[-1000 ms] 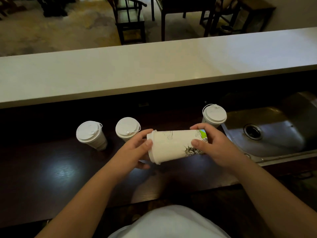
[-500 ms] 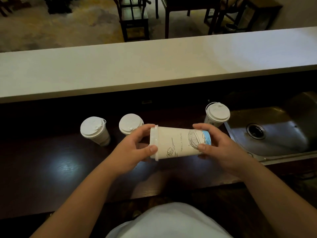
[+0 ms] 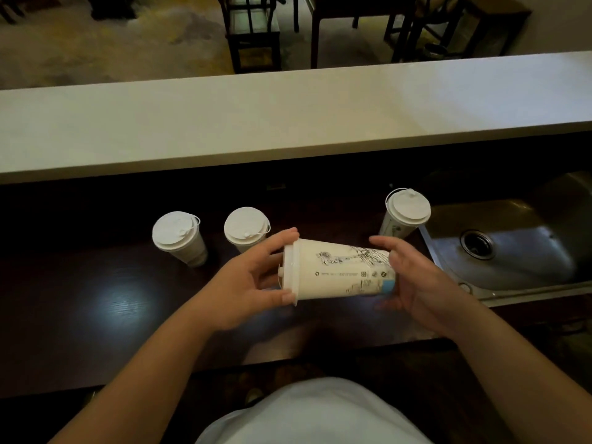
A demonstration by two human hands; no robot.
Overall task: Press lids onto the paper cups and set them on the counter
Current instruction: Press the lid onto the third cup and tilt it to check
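Observation:
A white paper cup (image 3: pixel 336 270) with printed drawings lies sideways in the air above the dark worktop (image 3: pixel 96 309), between both my hands. Its white lid (image 3: pixel 290 270) points left. My left hand (image 3: pixel 246 280) grips the lid end, thumb below and fingers above. My right hand (image 3: pixel 407 280) cups the cup's base. Three lidded cups stand upright on the worktop behind: one at the left (image 3: pixel 179 237), one beside it (image 3: pixel 246 229), one at the right (image 3: pixel 405 213) by the sink.
A long pale counter (image 3: pixel 288 116) runs across the view behind and above the dark worktop. A steel sink (image 3: pixel 512 245) with a drain sits at the right. Chairs and tables stand on the floor beyond the counter.
The cup has been turned about its long axis between my hands, so different print faces up. My hands stayed at its two ends.

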